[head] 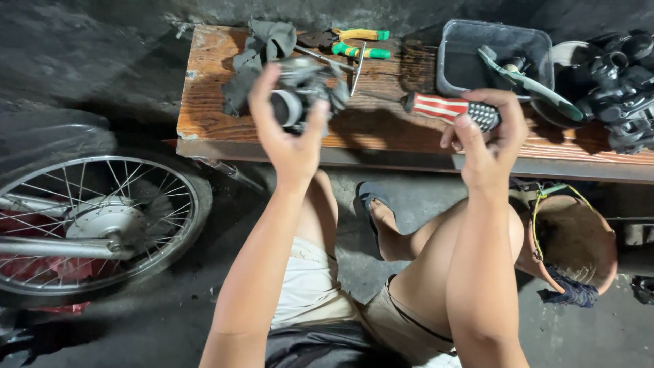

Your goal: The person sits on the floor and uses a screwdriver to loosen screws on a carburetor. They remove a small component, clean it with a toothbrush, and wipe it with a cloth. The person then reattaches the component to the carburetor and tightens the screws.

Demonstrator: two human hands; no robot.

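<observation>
Holding carburetor [303, 92] up above wooden table [218, 82], left hand [289, 133] grip clamped round its body. Right hand [487, 146] grip closed on striped screwdriver [449, 109], tip short of part. Carburetor off motorcycle, apparently intact; pliers [354, 42], rag [255, 58] lie far behind.

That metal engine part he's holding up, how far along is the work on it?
Done: the metal part is off the machine, up in the left hand. In hand: the right hand holds a striped screwdriver. Left: more dark parts wait on the wooden bench; the part's own state is unclear.
</observation>
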